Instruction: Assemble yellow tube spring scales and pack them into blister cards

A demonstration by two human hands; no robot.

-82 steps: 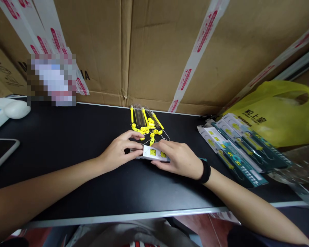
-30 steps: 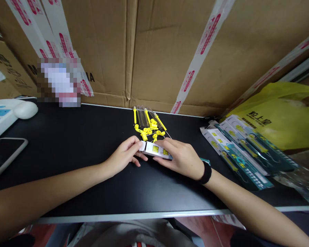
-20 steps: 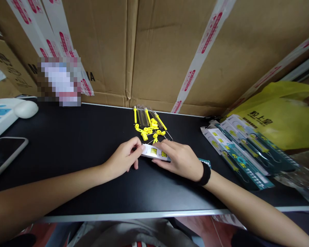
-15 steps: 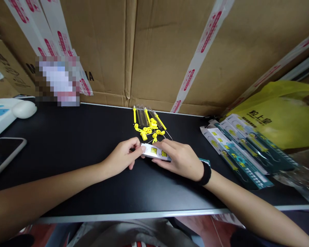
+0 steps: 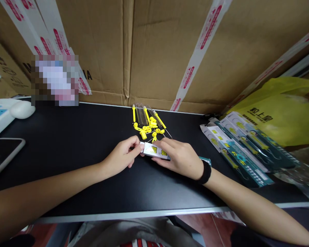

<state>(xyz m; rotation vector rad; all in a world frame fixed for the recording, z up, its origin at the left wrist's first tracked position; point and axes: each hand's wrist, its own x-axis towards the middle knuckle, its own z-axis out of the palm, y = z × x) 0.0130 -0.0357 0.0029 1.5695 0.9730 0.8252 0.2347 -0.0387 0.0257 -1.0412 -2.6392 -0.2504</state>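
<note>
A narrow white package with yellow squares printed on it lies flat on the black table. My left hand pinches its left end between thumb and fingers. My right hand covers and grips its right part; a black band is on that wrist. Just behind the package lies a heap of small yellow plastic parts and clear tubes.
Several teal and white packages are fanned out at the right, beside a yellow plastic bag. A phone and a white power strip lie at the left. Taped cardboard boxes wall off the back.
My left hand closed its fingertips on the package's left end. The package and my right hand stay almost where they were.
</note>
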